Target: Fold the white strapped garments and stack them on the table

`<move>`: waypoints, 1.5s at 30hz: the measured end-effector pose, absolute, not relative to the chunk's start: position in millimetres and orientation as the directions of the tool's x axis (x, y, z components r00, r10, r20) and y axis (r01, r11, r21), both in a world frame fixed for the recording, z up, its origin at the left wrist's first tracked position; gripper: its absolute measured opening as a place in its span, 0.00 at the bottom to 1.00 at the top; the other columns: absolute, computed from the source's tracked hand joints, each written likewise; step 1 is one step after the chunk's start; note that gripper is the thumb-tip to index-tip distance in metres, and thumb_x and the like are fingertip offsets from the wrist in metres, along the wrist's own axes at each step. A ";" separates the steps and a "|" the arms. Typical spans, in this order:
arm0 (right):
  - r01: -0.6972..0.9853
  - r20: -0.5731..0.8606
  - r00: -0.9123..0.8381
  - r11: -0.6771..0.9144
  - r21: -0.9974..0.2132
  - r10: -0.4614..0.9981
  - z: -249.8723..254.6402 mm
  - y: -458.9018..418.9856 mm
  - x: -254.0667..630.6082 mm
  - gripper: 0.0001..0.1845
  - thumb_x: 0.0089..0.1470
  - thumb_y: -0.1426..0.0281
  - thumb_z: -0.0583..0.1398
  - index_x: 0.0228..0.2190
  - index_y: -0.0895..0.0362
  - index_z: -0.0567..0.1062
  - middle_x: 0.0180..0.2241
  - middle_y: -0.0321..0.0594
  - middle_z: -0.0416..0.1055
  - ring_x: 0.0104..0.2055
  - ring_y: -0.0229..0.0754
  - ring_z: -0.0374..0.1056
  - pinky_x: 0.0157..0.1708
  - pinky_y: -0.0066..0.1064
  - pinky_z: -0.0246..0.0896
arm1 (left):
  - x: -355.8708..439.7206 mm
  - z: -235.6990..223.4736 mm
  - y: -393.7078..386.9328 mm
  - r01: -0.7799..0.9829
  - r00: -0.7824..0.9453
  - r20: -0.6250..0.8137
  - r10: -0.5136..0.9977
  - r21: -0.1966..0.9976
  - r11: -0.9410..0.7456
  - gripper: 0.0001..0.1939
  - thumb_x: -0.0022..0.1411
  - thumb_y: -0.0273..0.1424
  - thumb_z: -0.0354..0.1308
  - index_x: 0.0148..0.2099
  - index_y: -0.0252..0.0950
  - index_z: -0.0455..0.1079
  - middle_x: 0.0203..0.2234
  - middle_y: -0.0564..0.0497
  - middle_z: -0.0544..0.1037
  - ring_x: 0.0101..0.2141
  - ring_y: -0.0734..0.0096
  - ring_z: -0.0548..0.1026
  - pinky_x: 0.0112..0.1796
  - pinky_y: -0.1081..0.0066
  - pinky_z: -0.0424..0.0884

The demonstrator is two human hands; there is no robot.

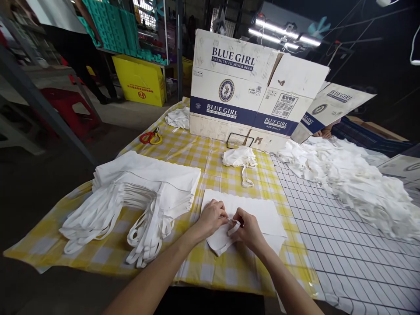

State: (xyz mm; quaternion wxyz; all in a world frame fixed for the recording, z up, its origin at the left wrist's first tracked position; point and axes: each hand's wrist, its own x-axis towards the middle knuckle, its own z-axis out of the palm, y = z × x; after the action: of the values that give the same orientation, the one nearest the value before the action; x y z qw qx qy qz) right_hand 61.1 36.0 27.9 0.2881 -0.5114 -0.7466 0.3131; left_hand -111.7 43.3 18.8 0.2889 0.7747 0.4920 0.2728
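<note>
A flat white cloth piece [259,210] with a wavy upper edge lies on the yellow checked tablecloth in front of me. My left hand [213,217] rests over its middle, fingers pinched at a white strap. My right hand [248,227] is closed on the same narrow white strap [234,228], which bends into a small loop between the two hands. The fingertips partly hide where strap and cloth meet. To the left lies a neat stack of similar white pieces [154,168], their straps [95,218] hanging in loops toward me.
Beyond my hands lies a crumpled white piece [241,156]. Red-and-yellow-handled scissors [151,136] rest at the far left. Beer cartons [226,83] stand at the back. A large heap of white cloth [351,179] covers the right side. A person [72,39] stands beyond, upper left.
</note>
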 end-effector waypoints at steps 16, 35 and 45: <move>0.390 0.287 -0.394 0.442 -0.808 0.873 39.4 17.2 56.0 0.06 0.49 0.76 0.52 0.23 0.55 0.64 0.27 0.37 0.64 0.29 0.38 0.60 0.28 0.29 0.56 | -115.4 26.0 38.9 0.595 0.411 0.159 0.898 0.699 -0.396 0.06 0.54 0.30 0.57 0.29 0.38 0.74 0.31 0.52 0.70 0.37 0.68 0.63 0.40 0.68 0.60; 0.648 0.247 -0.115 0.261 -0.715 0.962 19.4 -24.2 44.0 0.05 0.51 0.67 0.56 0.26 0.52 0.69 0.33 0.40 0.66 0.37 0.46 0.60 0.37 0.36 0.56 | -102.1 14.5 32.9 0.692 0.321 0.167 0.932 0.630 -0.351 0.04 0.53 0.32 0.58 0.32 0.39 0.74 0.33 0.52 0.69 0.40 0.66 0.62 0.42 0.66 0.59; 0.179 -0.155 -0.253 -0.111 -0.978 0.955 36.5 -119.6 24.2 0.16 0.51 0.55 0.55 0.30 0.54 0.73 0.29 0.40 0.72 0.33 0.46 0.67 0.36 0.35 0.62 | -110.6 28.6 29.2 0.674 0.425 0.110 0.898 0.624 -0.395 0.10 0.49 0.24 0.55 0.35 0.40 0.72 0.36 0.52 0.67 0.42 0.64 0.62 0.44 0.66 0.60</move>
State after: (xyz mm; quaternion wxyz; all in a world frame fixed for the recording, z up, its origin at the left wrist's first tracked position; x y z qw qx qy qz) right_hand 24.2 -119.6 36.5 0.3511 -0.5002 -0.5667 0.5526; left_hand -110.6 29.2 28.6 0.2532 0.8053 0.4880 0.2219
